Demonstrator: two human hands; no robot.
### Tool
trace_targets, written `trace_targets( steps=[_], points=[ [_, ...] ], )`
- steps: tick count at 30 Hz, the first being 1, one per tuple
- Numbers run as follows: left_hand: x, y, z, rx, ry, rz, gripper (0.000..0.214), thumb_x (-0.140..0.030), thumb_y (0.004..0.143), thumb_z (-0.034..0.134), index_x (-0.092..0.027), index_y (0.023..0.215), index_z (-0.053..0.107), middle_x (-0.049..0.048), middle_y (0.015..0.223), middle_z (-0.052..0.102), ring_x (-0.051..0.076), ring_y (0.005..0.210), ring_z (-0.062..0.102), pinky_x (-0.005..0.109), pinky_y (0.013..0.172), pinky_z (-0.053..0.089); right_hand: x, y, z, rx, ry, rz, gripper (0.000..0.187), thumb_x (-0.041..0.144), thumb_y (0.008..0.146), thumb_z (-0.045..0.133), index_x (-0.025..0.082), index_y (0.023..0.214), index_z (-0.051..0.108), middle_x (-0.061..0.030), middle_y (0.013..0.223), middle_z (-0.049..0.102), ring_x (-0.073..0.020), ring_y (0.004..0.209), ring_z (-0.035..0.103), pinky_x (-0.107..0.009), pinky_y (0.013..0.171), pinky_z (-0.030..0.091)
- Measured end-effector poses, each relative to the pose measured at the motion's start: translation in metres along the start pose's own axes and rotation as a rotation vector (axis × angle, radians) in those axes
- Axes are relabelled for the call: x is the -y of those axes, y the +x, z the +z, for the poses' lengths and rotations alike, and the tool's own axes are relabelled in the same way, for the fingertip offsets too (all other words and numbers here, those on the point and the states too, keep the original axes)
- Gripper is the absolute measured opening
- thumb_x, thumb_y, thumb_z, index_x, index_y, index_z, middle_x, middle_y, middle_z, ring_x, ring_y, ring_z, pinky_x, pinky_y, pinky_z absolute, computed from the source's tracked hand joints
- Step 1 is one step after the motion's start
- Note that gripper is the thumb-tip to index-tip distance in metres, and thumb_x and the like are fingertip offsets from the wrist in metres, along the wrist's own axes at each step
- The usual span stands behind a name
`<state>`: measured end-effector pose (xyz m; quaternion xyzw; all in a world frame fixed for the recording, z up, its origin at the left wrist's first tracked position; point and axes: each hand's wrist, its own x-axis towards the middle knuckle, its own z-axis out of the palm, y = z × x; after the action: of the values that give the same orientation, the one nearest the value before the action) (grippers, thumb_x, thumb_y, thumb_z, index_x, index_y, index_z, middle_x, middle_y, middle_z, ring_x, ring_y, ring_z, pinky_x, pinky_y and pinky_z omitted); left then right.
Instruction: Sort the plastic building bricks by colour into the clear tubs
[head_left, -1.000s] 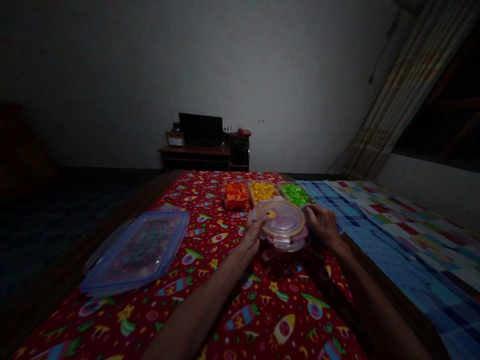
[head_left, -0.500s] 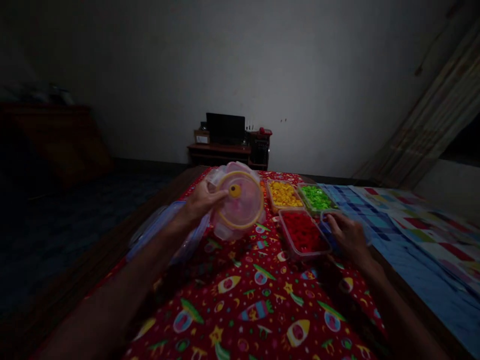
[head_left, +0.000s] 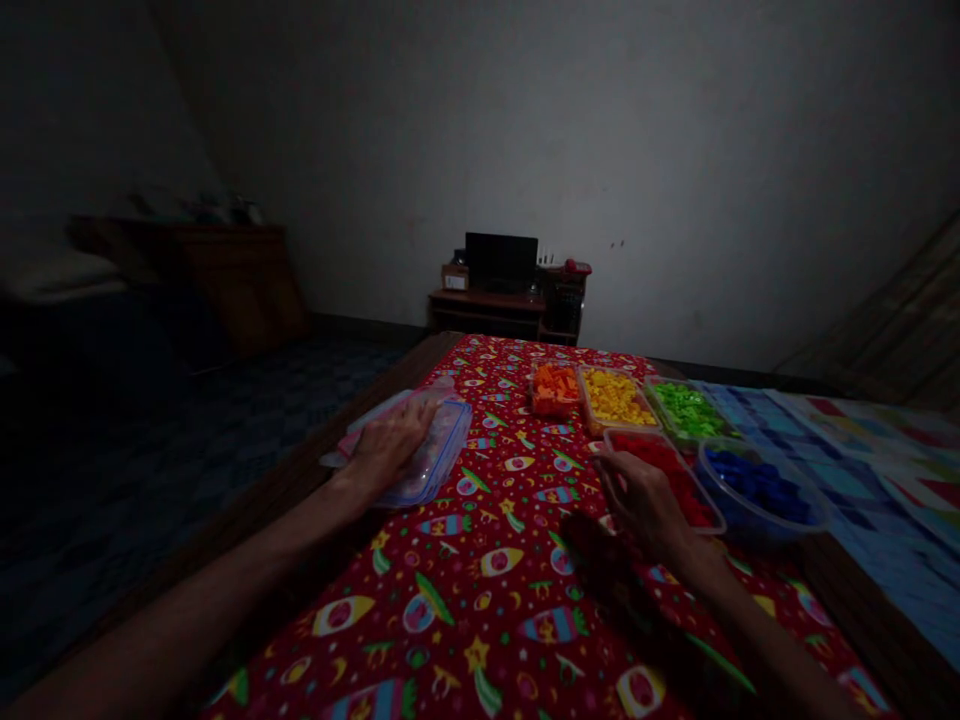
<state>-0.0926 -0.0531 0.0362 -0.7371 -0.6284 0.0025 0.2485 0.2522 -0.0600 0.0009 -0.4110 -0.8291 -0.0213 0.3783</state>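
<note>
My left hand lies palm down with fingers stretched over a pile of clear plastic lids, some with blue edging, on the table's left side. A pinkish lid edge shows beside the hand; what is under the palm is hidden. My right hand, fingers loosely bent and apart, hovers at the left side of a clear box of red pieces, partly covering it. I see nothing in its fingers. To its right stands a round clear tub of blue pieces.
Behind the red box stand clear boxes of orange pieces, yellow pieces and green pieces. A red patterned cloth covers the table. A bed with a checked cover adjoins on the right. A desk with a monitor stands by the wall.
My left hand has moved from holding up the round yellow-edged lid to lying on the lid pile. My right hand has left the blue tub, moving left. The view has turned left.
</note>
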Motion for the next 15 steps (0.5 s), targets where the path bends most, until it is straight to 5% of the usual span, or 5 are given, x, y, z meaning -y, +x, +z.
trace_targets(
  steps=[7, 15],
  points=[
    [-0.023, -0.003, 0.014, 0.060, 0.002, 0.061, 0.047, -0.003, 0.087, 0.029, -0.013, 0.129, 0.046, 0.0154, 0.098, 0.062, 0.028, 0.088, 0.060, 0.032, 0.059, 0.047, 0.020, -0.021, 0.030, 0.243, 0.092, -0.053, 0.018, 0.013, 0.085, 0.046, 0.020, 0.094, 0.060, -0.0057, 0.081, 0.064, -0.0152, 0.071, 0.059, -0.024, 0.063, 0.043],
    [-0.035, -0.005, 0.032, 0.014, -0.277, -0.066, 0.041, -0.023, 0.090, 0.035, -0.016, 0.127, 0.053, 0.0218, 0.115, 0.059, 0.035, 0.099, 0.057, 0.043, 0.074, 0.046, 0.037, -0.037, 0.073, 0.409, 0.061, -0.053, 0.013, 0.013, 0.083, 0.045, 0.018, 0.075, 0.052, -0.0029, 0.072, 0.055, -0.0119, 0.060, 0.041, -0.025, 0.055, 0.027]
  ],
)
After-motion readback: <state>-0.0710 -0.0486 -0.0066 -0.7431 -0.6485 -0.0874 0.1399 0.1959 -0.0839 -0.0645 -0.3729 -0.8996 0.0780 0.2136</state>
